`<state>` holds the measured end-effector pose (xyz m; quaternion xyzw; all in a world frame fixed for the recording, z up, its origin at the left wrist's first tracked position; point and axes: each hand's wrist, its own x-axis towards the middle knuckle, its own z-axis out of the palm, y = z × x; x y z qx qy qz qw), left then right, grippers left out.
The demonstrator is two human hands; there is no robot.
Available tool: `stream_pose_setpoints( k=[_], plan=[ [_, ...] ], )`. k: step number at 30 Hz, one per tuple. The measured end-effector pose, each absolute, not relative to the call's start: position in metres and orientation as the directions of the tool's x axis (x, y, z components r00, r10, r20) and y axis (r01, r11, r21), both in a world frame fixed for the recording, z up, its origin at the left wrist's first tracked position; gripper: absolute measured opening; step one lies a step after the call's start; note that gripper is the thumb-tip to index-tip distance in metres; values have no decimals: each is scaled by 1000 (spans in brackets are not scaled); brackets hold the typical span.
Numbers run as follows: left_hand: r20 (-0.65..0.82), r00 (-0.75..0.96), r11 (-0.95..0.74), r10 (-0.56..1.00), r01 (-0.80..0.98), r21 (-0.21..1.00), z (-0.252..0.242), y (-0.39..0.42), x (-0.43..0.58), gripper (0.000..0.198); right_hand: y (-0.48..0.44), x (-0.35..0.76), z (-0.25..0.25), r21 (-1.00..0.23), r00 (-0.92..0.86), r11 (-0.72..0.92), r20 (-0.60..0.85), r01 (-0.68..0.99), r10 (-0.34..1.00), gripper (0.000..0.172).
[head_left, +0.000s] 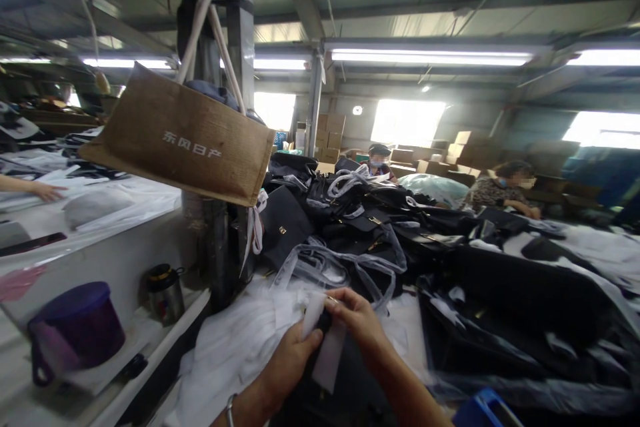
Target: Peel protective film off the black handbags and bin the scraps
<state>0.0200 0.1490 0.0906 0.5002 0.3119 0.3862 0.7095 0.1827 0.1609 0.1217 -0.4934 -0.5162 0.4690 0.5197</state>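
Low in the middle, my left hand (pixel 299 353) is closed, its thumb pressing on a thin white strip (pixel 330 363) of wrapping material. The strip is folded around a small black piece, perhaps a strap end. My right hand (pixel 357 320) pinches at the top of that piece, beside a small glint of metal; its fingertips hide what exactly they grip. Beneath both hands lies a black bag (pixel 363 387), partly covered by my forearms. A stack of white sheets (pixel 235 340) spreads to the left of my hands.
Black bags (pixel 285 227) with wrapped straps pile up ahead; more black pieces (pixel 515 300) lie right. A brown tote (pixel 175 140) hangs from a post. A purple container (pixel 80 327) and flask (pixel 165 293) stand left. A blue object (pixel 485 410) is lower right. Co-workers sit beyond; another's hand (pixel 47 191) is left.
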Motion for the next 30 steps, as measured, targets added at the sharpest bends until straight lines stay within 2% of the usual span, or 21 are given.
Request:
stream_pose_setpoints(
  k=[6,11,16,23,30],
  plan=[
    [-48,588,280,807,-311,908,99,150,12,33,162,184,137,-1000,-63,12,14,-27,998,41],
    [-67,623,283,779,-254,925,108,158,9,31,167,186,145,-1000,-110,-3,-1,-21,994,42],
    [-49,680,271,732,-225,936,108,165,6,38,170,189,141,-1000,-113,19,19,-8,993,43],
    [24,651,126,759,-184,975,91,163,6,40,166,193,134,-999,-124,33,31,15,992,46],
    [-15,669,176,744,-174,969,97,161,11,44,170,200,129,-996,-94,69,63,61,994,47]
  ],
)
